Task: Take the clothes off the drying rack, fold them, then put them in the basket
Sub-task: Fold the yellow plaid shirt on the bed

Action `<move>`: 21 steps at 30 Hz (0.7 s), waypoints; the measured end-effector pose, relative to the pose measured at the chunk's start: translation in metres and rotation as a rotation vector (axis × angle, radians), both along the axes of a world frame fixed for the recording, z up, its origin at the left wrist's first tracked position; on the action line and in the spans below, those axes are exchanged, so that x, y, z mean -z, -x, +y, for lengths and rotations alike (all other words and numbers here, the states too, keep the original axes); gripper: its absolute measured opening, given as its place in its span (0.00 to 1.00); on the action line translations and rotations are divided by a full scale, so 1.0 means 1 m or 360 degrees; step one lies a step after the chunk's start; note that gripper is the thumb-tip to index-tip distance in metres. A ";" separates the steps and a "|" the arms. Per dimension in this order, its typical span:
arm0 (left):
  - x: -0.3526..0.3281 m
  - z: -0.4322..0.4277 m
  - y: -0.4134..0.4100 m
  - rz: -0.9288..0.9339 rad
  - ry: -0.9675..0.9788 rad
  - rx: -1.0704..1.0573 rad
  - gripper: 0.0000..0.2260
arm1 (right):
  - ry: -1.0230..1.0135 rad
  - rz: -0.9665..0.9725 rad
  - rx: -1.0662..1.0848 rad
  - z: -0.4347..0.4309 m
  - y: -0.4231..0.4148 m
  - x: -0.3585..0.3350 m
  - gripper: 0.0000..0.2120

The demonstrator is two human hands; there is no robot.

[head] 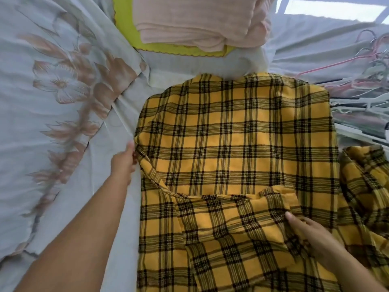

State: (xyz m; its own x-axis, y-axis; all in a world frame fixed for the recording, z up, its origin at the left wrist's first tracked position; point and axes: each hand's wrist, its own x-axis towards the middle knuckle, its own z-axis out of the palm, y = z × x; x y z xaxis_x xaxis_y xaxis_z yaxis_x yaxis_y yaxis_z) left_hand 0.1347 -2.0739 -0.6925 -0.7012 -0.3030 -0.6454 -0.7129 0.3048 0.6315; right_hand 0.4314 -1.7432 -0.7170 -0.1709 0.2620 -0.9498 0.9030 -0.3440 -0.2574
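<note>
The left hand (124, 163) and right hand (309, 234) grip a plaid shirt (242, 133) (on a floral sheet (42, 102)).

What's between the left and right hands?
Only the yellow plaid shirt, spread on the bedsheet: left hand grips its edge, right hand holds a folded-over flap. Head view.
</note>
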 end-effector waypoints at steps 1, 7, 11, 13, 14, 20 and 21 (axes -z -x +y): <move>0.007 0.006 0.024 -0.0128 -0.0235 -0.0169 0.22 | -0.0008 -0.0008 0.0009 -0.002 0.000 0.005 0.43; -0.011 0.054 0.061 0.0194 -0.0535 -0.0236 0.07 | -0.0064 0.0002 0.0139 -0.005 -0.004 0.013 0.37; -0.026 0.115 0.031 0.1156 -0.0038 0.0821 0.06 | -0.0110 0.0069 0.0191 -0.004 -0.005 0.011 0.37; -0.009 0.152 0.010 0.0990 -0.0033 0.1489 0.11 | -0.0151 0.0115 0.0201 -0.008 -0.006 0.010 0.36; 0.002 0.165 -0.002 0.0905 0.0052 0.1754 0.15 | -0.0172 0.0139 0.0211 -0.011 -0.007 0.009 0.36; 0.019 0.113 -0.097 0.1164 0.0606 0.1346 0.18 | -0.0327 0.0206 0.0200 -0.023 -0.012 0.003 0.34; 0.018 0.092 -0.120 0.1120 0.0581 0.1276 0.19 | -0.0345 0.0219 0.0193 -0.023 -0.013 0.002 0.35</move>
